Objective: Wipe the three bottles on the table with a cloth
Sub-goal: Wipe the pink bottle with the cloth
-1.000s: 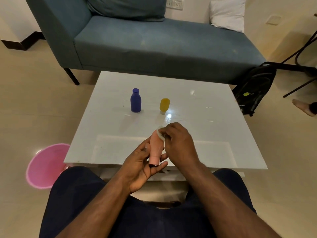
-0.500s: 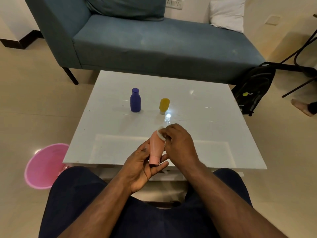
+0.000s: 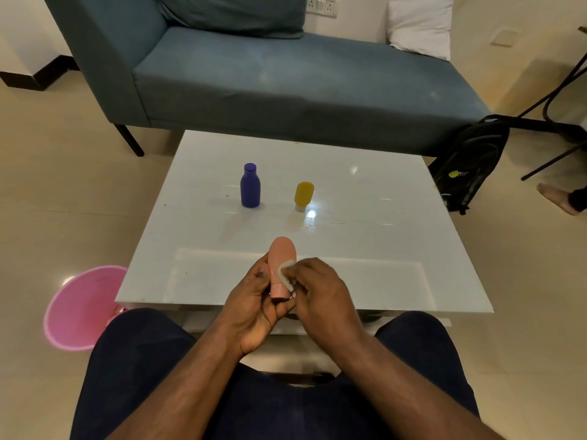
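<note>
My left hand (image 3: 254, 309) grips a pink bottle (image 3: 281, 258) held cap-down above the near edge of the white table (image 3: 381, 249). A small white cloth (image 3: 285, 274) is pinched in my right hand (image 3: 324, 293) and pressed against the bottle's lower right side. Farther back on the table a blue bottle (image 3: 250, 186) stands upright. To its right a yellow bottle (image 3: 303, 195) stands on its cap.
A blue sofa (image 3: 270, 81) runs behind the table, with a white pillow (image 3: 419, 25) at its right end. A pink bucket (image 3: 79, 306) sits on the floor at the left. A black backpack (image 3: 470, 160) leans at the right, near another person's foot (image 3: 556, 198).
My right hand has slid the cloth from the top of the pink bottle down to its lower part. The bottle's rounded upper end is now uncovered.
</note>
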A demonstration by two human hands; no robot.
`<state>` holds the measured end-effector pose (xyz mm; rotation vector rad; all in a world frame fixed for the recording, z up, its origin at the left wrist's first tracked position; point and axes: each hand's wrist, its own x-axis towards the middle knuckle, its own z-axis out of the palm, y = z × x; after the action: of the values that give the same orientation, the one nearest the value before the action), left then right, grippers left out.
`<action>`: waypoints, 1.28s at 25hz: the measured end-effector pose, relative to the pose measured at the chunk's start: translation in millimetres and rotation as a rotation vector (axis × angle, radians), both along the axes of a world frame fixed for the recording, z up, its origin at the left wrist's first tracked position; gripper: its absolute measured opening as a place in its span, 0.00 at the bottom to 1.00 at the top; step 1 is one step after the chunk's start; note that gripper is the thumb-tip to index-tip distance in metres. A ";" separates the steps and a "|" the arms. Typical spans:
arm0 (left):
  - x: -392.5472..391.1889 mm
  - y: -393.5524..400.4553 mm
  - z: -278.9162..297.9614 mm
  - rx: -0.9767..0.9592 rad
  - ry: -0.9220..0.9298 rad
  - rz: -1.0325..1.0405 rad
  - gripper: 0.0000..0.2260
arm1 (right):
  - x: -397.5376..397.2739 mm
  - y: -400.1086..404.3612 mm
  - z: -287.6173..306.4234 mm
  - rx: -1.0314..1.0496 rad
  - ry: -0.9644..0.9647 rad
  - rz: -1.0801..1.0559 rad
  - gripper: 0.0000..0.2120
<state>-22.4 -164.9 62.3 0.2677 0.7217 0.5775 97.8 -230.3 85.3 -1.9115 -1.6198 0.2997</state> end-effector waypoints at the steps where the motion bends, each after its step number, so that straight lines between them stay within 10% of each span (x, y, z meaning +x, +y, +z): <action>1: -0.5 0.1 -1.1 0.007 0.018 -0.002 0.16 | -5.3 -9.7 -0.3 0.008 -0.018 0.056 0.15; 32: 1.3 0.4 -4.0 0.151 0.002 -0.050 0.16 | -4.8 16.0 9.9 -0.110 -0.283 0.130 0.18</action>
<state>-21.1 -164.6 58.3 0.4256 0.6724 0.5854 93.0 -214.3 95.2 -2.0062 -1.9538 0.1799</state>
